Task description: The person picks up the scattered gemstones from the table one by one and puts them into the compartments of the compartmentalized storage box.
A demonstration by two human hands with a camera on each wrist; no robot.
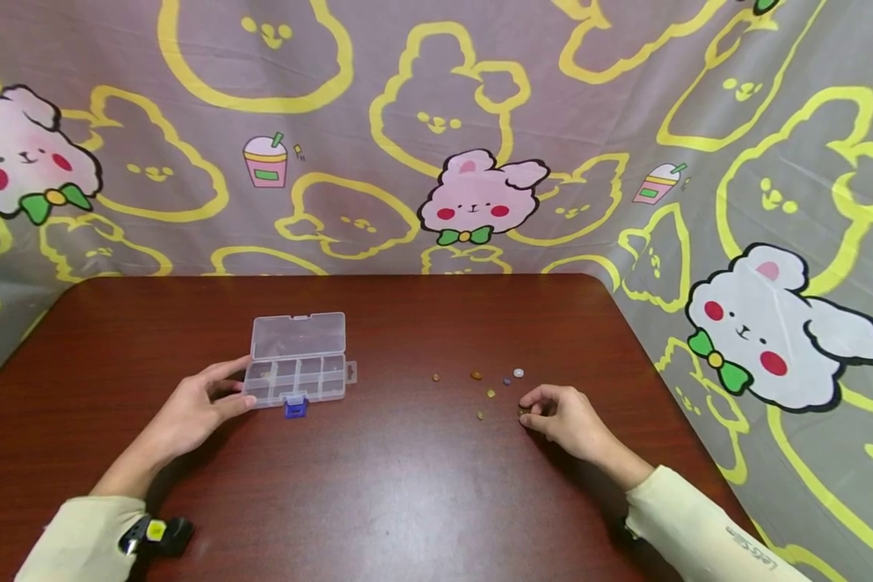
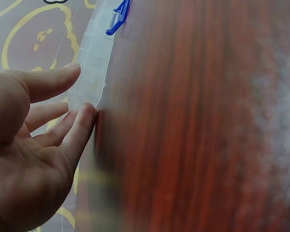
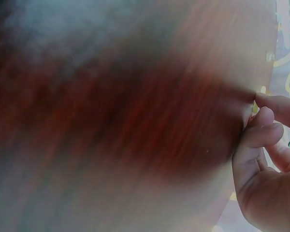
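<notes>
A clear plastic compartment box (image 1: 298, 380) lies on the table with its lid (image 1: 298, 337) raised at the back and a blue latch (image 1: 295, 406) at its front. My left hand (image 1: 198, 411) holds the box's left end, thumb at the front corner and fingers along the side. In the left wrist view the thumb and fingertips touch the box wall (image 2: 94, 72). Over at the right, my right hand (image 1: 571, 422) pinches a small brown bead-like piece (image 1: 522, 410) at the tabletop. The fingertips hide part of it.
Several small pieces lie loose left of the right hand: an orange-brown one (image 1: 476, 375), a white one (image 1: 519, 373), a blue one (image 1: 507, 381), and yellowish ones (image 1: 491, 394). The dark wooden table (image 1: 400, 485) meets a patterned cloth (image 1: 378, 162) behind and at the right.
</notes>
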